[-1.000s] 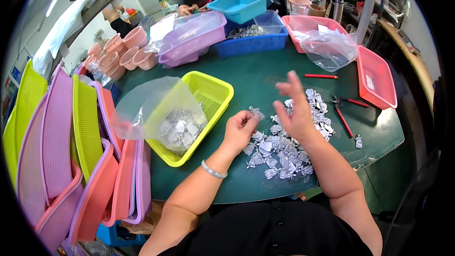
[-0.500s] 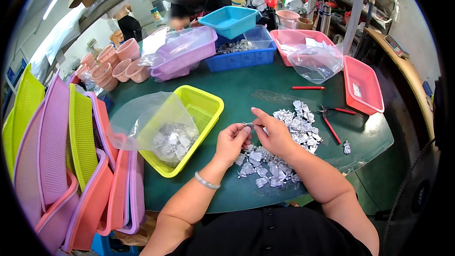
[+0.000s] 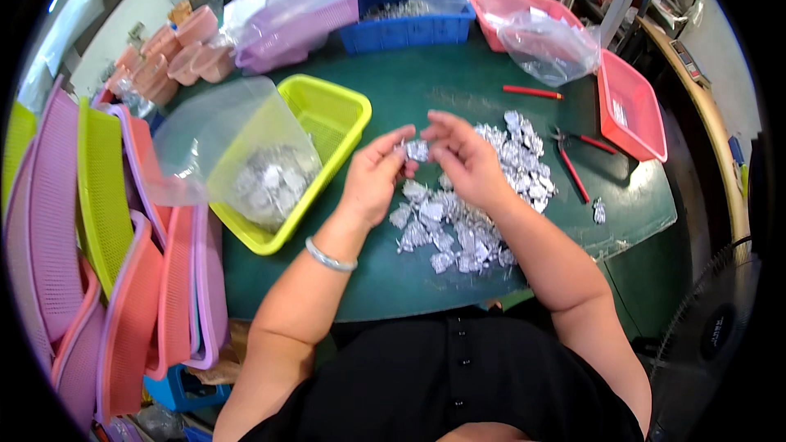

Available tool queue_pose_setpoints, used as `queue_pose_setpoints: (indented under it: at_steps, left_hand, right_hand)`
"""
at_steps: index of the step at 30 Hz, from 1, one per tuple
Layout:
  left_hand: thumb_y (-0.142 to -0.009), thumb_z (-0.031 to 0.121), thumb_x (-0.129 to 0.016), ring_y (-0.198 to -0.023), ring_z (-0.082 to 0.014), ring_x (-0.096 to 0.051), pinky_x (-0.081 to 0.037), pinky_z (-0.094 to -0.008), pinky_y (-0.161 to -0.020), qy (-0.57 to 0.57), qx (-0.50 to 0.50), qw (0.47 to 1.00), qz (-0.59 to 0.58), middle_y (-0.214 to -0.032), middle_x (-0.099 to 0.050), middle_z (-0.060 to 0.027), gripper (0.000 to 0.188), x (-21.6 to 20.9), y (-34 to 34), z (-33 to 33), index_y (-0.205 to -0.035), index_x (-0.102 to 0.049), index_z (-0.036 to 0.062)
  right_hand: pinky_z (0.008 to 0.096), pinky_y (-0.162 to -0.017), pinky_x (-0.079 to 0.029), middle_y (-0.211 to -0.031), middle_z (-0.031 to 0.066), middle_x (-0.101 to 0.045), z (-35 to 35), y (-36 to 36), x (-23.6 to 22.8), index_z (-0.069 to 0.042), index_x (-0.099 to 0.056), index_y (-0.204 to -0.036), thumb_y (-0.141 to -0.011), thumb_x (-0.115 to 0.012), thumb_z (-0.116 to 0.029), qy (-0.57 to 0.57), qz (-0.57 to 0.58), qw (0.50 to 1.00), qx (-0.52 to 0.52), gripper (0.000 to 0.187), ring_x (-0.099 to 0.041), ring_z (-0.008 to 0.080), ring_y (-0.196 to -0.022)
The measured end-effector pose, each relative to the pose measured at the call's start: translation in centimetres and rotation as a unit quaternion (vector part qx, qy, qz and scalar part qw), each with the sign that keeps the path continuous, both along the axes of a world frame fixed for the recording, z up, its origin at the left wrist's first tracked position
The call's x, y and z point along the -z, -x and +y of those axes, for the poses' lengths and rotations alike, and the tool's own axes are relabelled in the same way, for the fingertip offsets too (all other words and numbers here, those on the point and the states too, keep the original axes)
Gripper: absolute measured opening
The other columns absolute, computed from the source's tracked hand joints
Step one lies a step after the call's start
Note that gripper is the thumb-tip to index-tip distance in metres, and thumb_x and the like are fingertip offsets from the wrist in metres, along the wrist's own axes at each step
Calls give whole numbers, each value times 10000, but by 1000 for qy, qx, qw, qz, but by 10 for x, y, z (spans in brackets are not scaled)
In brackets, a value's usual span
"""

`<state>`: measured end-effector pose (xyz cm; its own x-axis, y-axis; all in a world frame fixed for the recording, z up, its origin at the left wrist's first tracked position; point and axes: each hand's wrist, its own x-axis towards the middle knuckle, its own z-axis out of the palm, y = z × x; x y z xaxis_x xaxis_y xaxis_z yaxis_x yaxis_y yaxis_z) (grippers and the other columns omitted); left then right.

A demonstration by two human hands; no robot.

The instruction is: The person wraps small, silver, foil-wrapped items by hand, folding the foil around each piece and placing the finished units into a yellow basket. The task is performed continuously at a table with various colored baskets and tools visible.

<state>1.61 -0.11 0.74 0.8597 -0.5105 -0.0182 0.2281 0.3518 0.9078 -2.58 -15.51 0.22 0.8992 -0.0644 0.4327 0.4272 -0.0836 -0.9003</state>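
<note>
A small silvery metal piece (image 3: 417,151) is pinched between the thumb and fingers of my left hand (image 3: 375,176), above the table. My right hand (image 3: 473,165) is close on the piece's other side, its fingers apart and curved; whether a fingertip touches the piece I cannot tell. Under and beside my hands lies a loose pile of similar crinkled silvery pieces (image 3: 463,233). Left of my left hand stands a yellow-green basket (image 3: 334,106), with a clear plastic bag (image 3: 233,119) of silvery pieces in it.
Red-handled pliers (image 3: 573,168), a red pen-like stick (image 3: 532,92) and a single silvery piece (image 3: 599,211) lie to the right on the green table (image 3: 393,299). A pink tray (image 3: 630,106) stands beyond them. Nested colored baskets (image 3: 123,278) crowd the left edge. Blue bin (image 3: 409,33) at the back.
The view has tilted, so the table sits higher in the picture. My right fingers have opened away from the piece, which now shows more fully in my left hand.
</note>
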Motion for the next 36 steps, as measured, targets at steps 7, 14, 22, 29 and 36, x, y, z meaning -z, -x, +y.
queue_pose_setpoints:
  at_steps: [7, 14, 22, 29, 36]
  left_hand:
    - [-860, 63, -468, -699, -53, -481, -403, -175, -633, -19, 17, 998, -64, -924, -498, -9, 331, 2, -7, 6, -1190, -454, 38]
    - [-854, 88, -503, -649, -43, -474, -399, -166, -578, -26, 13, 998, -63, -791, -523, 10, 291, 5, -12, 5, -1134, -474, 13]
    - [-832, 97, -552, -625, -38, -477, -391, -165, -567, -47, -15, 996, -69, -772, -529, 14, 266, 3, -8, 5, -1081, -514, 11]
    - [-834, 97, -549, -612, -54, -497, -398, -178, -556, -53, -25, 996, -61, -753, -541, 6, 238, 4, -8, 2, -1058, -531, 20]
    - [-851, 127, -517, -601, -57, -496, -394, -180, -547, -88, -60, 994, -38, -772, -575, -14, 177, 5, -11, 6, -992, -563, 30]
  right_hand:
    - [246, -680, -457, -870, 90, -588, -3, 1, -12, 41, -403, -1183, -814, -458, 30, -100, 123, 985, -60, 373, -576, 131, -741]
    - [249, -658, -457, -876, 112, -591, -7, -1, -12, 50, -412, -1173, -798, -502, 18, -132, 178, 971, -95, 387, -588, 150, -729]
    - [248, -659, -461, -869, 87, -591, -6, 0, -13, 40, -437, -1158, -794, -534, 2, -143, 213, 960, -108, 379, -594, 152, -719]
    - [240, -661, -461, -851, 50, -584, -7, 0, -11, 21, -467, -1137, -771, -566, 9, -157, 221, 956, -113, 379, -591, 141, -712]
    - [233, -624, -455, -812, 49, -578, -30, -21, -17, 32, -480, -1096, -765, -567, 7, -109, 200, 974, 11, 343, -572, 119, -677]
